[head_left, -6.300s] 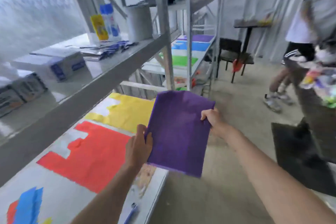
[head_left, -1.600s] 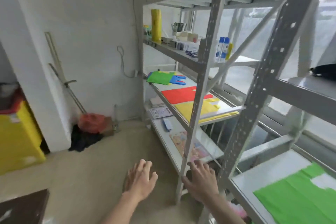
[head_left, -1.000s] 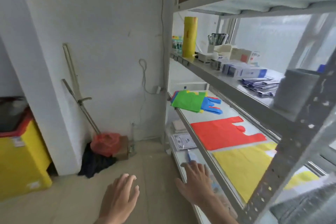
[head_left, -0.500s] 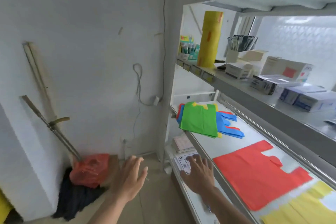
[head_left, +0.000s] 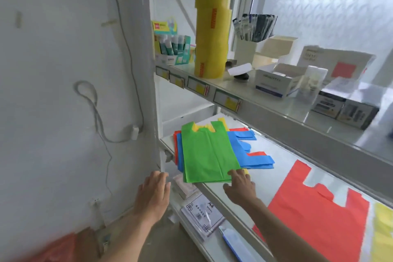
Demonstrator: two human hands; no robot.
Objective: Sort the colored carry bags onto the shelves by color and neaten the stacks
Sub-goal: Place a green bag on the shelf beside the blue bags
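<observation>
Green bag tops the mixed pile; right hand touches its corner, grip open; left hand spread, empty

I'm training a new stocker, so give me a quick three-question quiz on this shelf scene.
1. True or false: the right hand touches the flat green carry bag.
2. Which colour tops the mixed bag pile: A blue, B green, C red?
3. Fill in: the tall yellow tape-roll stack stands on the ____ shelf, above the bags.

Key: 1 true; 2 B; 3 upper. The left hand holds nothing.
</observation>
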